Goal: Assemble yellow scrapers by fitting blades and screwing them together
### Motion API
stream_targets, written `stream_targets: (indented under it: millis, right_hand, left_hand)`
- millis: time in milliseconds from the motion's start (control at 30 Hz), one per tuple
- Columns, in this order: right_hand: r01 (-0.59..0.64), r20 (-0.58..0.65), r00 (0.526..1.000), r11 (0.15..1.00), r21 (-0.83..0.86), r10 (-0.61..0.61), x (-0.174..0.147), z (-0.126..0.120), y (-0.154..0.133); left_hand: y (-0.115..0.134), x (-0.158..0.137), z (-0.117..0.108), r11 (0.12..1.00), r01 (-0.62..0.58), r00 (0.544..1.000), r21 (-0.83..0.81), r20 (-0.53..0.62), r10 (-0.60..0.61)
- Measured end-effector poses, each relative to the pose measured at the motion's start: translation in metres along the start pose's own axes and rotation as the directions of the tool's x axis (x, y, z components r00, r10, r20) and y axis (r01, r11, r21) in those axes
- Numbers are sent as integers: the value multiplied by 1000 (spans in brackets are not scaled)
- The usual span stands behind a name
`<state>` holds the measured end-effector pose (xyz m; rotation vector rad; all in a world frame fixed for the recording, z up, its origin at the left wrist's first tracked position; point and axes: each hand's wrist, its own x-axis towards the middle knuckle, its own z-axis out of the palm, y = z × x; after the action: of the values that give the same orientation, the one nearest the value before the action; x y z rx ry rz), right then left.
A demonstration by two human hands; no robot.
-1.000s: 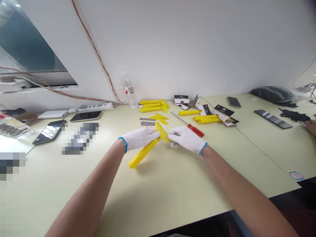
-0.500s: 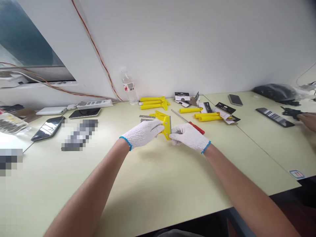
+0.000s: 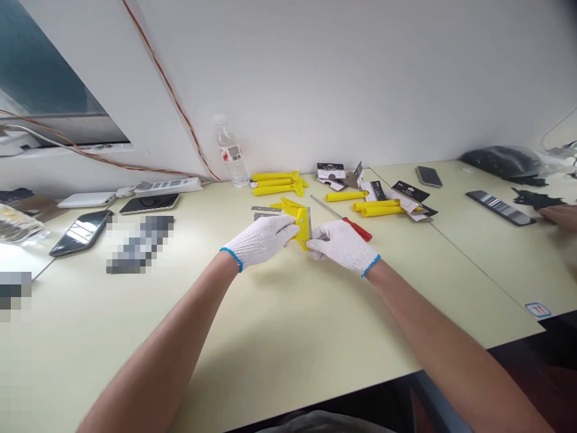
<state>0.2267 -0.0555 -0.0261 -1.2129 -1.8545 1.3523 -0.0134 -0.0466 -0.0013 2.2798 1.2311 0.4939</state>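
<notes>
A yellow scraper head (image 3: 303, 230) with two screws and a thin grey blade (image 3: 309, 219) along its right edge is held up over the table. My left hand (image 3: 265, 239), in a white knit glove, grips it from the left. Thumb and fingers of my right hand (image 3: 338, 242), gloved too, are closed at its lower right corner by the blade; the fingertips are partly hidden. Behind the left hand lie loose blades (image 3: 265, 210) and more yellow scraper heads (image 3: 288, 204). A screwdriver (image 3: 358, 229) with a red handle lies just behind the right hand.
Yellow scraper parts (image 3: 277, 182) lie by a water bottle (image 3: 232, 153) at the wall. Yellow handles (image 3: 378, 208) and card packaging (image 3: 410, 195) are behind on the right. Phones (image 3: 81, 233) and a power strip (image 3: 169, 186) lie left. Another person's hand (image 3: 561, 215) is far right.
The scraper head has turned slightly, so its face looks narrower. My right hand has moved slightly closer against the blade side. The whole view has shifted a little.
</notes>
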Motion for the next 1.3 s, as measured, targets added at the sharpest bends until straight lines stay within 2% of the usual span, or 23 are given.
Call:
stream_targets:
  millis: [67, 233, 367, 533, 667, 767, 833, 933, 1067, 1133, 1200, 1300]
  right_hand:
    - [-11, -1, 1000, 1000, -23, 11, 1, 3, 4]
    - [-35, 20, 999, 997, -73, 36, 0, 5, 7]
    - [-21, 32, 999, 997, -72, 23, -1, 2, 3]
    - [-55, 99, 993, 998, -36, 58, 0, 5, 2]
    - [-87, 97, 992, 996, 35, 83, 5, 13, 5]
    - [-103, 47, 994, 991, 90, 100, 8, 13, 8]
    - [-115, 28, 993, 984, 137, 113, 10, 10, 10]
    - [-140, 25, 990, 960, 241, 138, 9, 7, 7]
    - [-127, 41, 992, 948, 292, 120, 5, 4, 0]
    - [-65, -14, 997, 972, 224, 70, 7, -1, 4]
    - [43, -156, 987, 998, 50, -35, 12, -11, 16]
    - [165, -291, 930, 963, -213, -224, 24, -29, 44]
  left_hand:
    - [1, 0, -2, 1000, 7, 1000, 1, 3, -7]
    - [1, -1, -8, 997, -64, 996, 49, 60, 62]
    - [2, -5, -14, 1000, 8, 998, 0, 62, -8]
    - [3, -6, -16, 999, -7, 997, -37, 71, 10]
    - [3, -3, -10, 994, 100, 995, -43, 28, -99]
    - [6, -2, -5, 987, 158, 984, 43, -94, -153]
    - [9, -2, -3, 982, 111, 987, 151, -134, -90]
    - [15, -1, 1, 934, 16, 993, 358, -113, 26]
    - [17, 1, 6, 844, 13, 992, 536, -114, 57]
    - [14, 1, 4, 859, 29, 984, 512, -165, 66]
    - [9, 0, -1, 912, 61, 972, 406, -230, 37]
    - [4, -2, -12, 961, 200, 948, 189, -285, -142]
